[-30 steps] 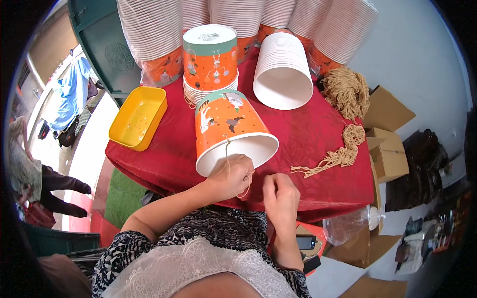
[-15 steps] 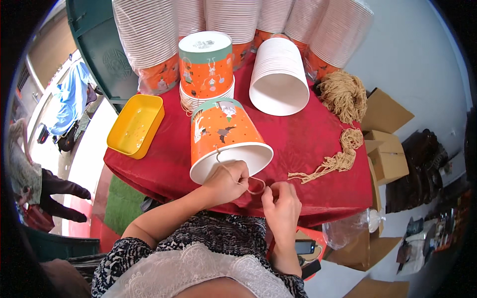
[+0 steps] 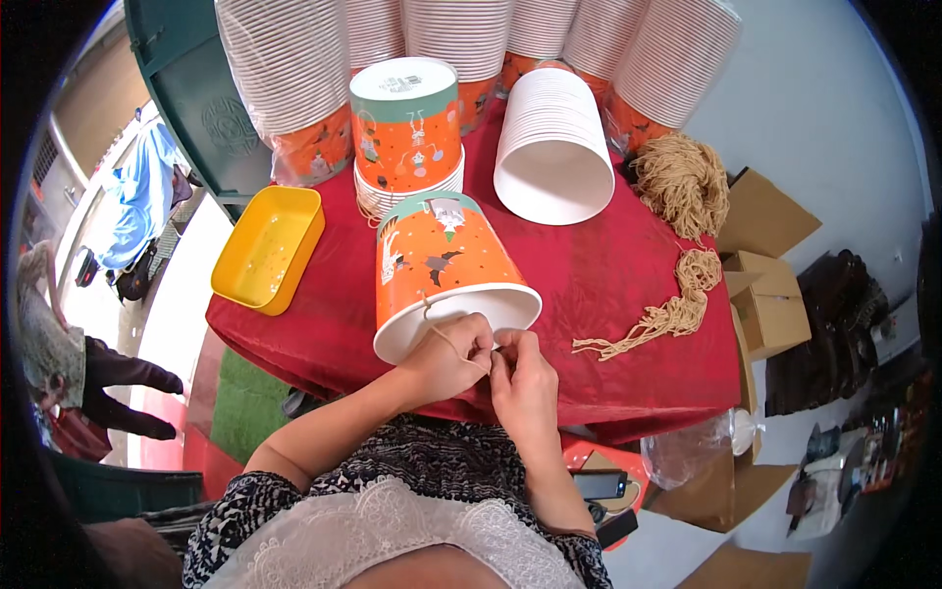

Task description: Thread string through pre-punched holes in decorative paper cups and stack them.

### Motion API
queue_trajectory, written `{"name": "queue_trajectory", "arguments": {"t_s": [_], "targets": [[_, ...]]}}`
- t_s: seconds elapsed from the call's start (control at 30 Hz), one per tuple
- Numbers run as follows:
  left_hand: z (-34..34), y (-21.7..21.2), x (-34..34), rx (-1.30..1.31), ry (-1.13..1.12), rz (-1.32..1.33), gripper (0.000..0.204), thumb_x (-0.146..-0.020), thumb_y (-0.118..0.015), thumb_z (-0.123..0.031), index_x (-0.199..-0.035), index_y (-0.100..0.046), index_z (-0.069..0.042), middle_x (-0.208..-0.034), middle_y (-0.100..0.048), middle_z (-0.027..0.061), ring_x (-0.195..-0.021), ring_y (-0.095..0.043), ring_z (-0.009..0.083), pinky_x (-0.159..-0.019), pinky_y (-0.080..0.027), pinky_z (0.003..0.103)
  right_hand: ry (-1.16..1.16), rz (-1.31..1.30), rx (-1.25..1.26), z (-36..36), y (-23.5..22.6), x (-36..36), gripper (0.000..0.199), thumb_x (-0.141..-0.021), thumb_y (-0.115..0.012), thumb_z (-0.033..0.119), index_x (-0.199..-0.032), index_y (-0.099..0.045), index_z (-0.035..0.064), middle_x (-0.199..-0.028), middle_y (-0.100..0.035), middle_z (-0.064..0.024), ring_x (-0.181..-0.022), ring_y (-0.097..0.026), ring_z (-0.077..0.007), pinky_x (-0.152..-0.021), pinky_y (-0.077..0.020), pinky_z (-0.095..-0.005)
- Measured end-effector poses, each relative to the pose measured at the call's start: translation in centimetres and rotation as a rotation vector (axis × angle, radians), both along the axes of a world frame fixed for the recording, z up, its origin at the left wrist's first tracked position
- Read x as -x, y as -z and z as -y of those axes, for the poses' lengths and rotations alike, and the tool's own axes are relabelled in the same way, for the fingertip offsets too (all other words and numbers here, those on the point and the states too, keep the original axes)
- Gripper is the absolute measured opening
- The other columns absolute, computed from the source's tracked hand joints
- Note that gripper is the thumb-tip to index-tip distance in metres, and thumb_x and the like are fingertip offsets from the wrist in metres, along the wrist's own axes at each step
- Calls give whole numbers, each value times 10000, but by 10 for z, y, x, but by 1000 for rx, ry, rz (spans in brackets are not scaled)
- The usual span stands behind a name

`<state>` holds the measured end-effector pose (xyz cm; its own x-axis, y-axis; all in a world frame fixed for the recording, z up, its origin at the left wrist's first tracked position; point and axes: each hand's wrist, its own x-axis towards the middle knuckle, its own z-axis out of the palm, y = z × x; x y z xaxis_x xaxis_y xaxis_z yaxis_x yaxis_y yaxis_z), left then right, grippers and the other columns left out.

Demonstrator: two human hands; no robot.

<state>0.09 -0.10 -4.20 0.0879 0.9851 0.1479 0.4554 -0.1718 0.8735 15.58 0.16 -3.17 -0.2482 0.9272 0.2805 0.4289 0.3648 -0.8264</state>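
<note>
An orange paper bucket (image 3: pixel 446 250) with a green base band and printed figures lies tilted on the red cloth, its white mouth toward me. A tan cord (image 3: pixel 444 334) runs out through a hole near its rim. My left hand (image 3: pixel 446 358) is at the mouth with fingers closed on the cord. Close against it, my right hand (image 3: pixel 523 378) pinches the cord too; the cord's end between the fingers is hidden. Just behind stands an upturned bucket stack (image 3: pixel 407 128), cords looped around its lower rims.
A yellow tray (image 3: pixel 267 250) sits at left. White nested buckets (image 3: pixel 554 152) lie to the right, near a heap of tan cords (image 3: pixel 679 187) and a loose cord bundle (image 3: pixel 677 309). Tall wrapped bucket stacks (image 3: pixel 285 79) line the back. Cardboard boxes (image 3: pixel 770 304) stand beyond the table's right side.
My right hand has moved left and up to meet my left hand, and the cord loop between them has closed up. The bucket stays nearly in place.
</note>
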Motion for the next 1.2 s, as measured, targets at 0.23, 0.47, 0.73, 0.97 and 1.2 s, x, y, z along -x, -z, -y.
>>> {"name": "queue_trajectory", "arguments": {"t_s": [0.23,0.47,0.73,0.97,1.2], "targets": [[-3,1,5,39,5,100,81,-856,-609,33,-874,-562,-31,-743,-546,-10,-695,-507,60,-599,-438,243,23,3,-96,-1,3,0,162,-877,-631,41,-1034,-608,8,-954,-675,-203,-851,-669,-400,-701,-543,-473],[-4,7,8,111,7,156,87,-853,-590,36,-902,-560,-29,-761,-554,2,-708,-518,71,-610,-447,247,31,54,-120,0,-1,7,114,-870,-640,57,-978,-652,24,-904,-687,-182,-798,-683,-372,-664,-550,-438],[7,-15,3,247,-27,305,199,-834,-515,91,-1004,-568,1,-923,-569,48,-736,-542,89,-633,-487,250,49,-24,-70,-2,1,11,54,-885,-633,65,-919,-661,36,-830,-687,-169,-747,-680,-374,-629,-539,-435],[12,-2,7,-372,-104,-200,187,-832,-586,64,-1005,-575,-8,-1016,-556,129,-808,-595,237,-673,-517,330,87,38,-97,-2,2,12,59,-902,-636,95,-899,-658,40,-813,-683,-173,-719,-674,-373,-618,-531,-446],[11,-4,5,-223,-94,-129,105,-808,-660,14,-866,-584,-29,-909,-589,123,-818,-596,296,-720,-484,403,82,16,-67,-1,1,14,64,-902,-636,86,-889,-657,27,-834,-686,-180,-735,-678,-367,-633,-538,-439]]}}
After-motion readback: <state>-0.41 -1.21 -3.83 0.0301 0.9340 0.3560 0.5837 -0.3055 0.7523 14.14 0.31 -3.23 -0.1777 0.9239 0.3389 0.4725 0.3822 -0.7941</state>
